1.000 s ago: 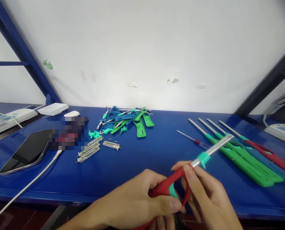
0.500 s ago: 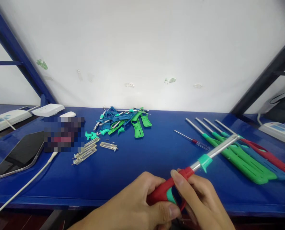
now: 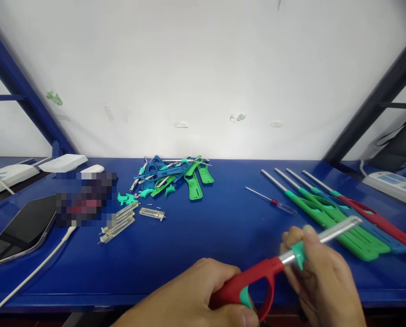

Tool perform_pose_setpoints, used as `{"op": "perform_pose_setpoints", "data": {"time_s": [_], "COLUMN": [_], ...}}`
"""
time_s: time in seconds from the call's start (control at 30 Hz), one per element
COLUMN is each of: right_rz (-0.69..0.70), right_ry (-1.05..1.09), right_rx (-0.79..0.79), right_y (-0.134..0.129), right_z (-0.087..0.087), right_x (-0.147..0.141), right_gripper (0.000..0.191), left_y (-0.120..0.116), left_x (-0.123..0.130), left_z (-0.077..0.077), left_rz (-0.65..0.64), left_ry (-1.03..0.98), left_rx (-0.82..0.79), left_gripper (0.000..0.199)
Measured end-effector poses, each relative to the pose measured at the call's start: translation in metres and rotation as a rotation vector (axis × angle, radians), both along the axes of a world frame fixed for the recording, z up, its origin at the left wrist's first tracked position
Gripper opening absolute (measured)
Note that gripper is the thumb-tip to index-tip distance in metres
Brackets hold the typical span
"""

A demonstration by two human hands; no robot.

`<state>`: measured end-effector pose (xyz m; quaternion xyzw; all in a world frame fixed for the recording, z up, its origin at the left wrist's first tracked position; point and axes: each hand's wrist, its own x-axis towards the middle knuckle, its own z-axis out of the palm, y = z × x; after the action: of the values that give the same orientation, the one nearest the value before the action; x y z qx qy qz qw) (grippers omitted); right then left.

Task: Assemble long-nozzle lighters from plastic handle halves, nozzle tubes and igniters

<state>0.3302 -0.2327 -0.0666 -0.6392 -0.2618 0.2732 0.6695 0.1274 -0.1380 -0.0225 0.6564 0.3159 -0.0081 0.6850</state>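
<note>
A red lighter body (image 3: 237, 287) with a teal trigger lies in my left hand (image 3: 192, 295), whose fingers wrap round its handle. From its red front end a silver metal tube (image 3: 335, 228) points up to the right. My right hand (image 3: 322, 277) pinches the tube at the teal collar (image 3: 298, 254), thumb on top. The collar sits a little in front of the red body, with a short length of bare tube between. Beyond the right hand, finished-looking green lighters (image 3: 353, 236), a blue one (image 3: 390, 240) and a red one (image 3: 380, 220) lie side by side.
A screwdriver (image 3: 278, 204) lies right of centre. At the back is a pile of blue and green shells (image 3: 168, 172). Teal pieces (image 3: 127, 198) and clear fuel tanks (image 3: 119, 222) lie at left, near a phone (image 3: 22, 225) and white cable (image 3: 35, 272).
My right hand has moved from the red body forward to the teal collar on the tube. The red trigger loop is now uncovered. The view has shifted slightly.
</note>
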Motion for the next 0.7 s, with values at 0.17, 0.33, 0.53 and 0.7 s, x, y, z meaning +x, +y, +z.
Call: {"op": "perform_pose_setpoints", "data": {"time_s": [0.17,0.33,0.53,0.7], "right_rz": [0.141,0.080,0.012,0.108], "right_ry": [-0.148,-0.072,-0.012,-0.004], "right_rx": [-0.038,-0.119,-0.168,-0.181], "right_y": [0.003,-0.001,-0.004,-0.006], "right_z": [-0.005,0.006,0.014,-0.003], "right_x": [-0.003,-0.018,-0.023,-0.007], "right_gripper": [0.051,0.055,0.061,0.055], "left_y": [0.002,0.004,0.002,-0.001], "left_x": [0.000,-0.002,0.002,0.003], "left_z": [0.004,0.000,0.006,0.007], "left_rz": [-0.063,-0.046,-0.106,-0.063], "left_ry": [0.000,-0.005,-0.070,-0.126], "left_rx": [-0.079,-0.116,-0.099,-0.079], "left_gripper": [0.045,0.051,0.035,0.048]}}
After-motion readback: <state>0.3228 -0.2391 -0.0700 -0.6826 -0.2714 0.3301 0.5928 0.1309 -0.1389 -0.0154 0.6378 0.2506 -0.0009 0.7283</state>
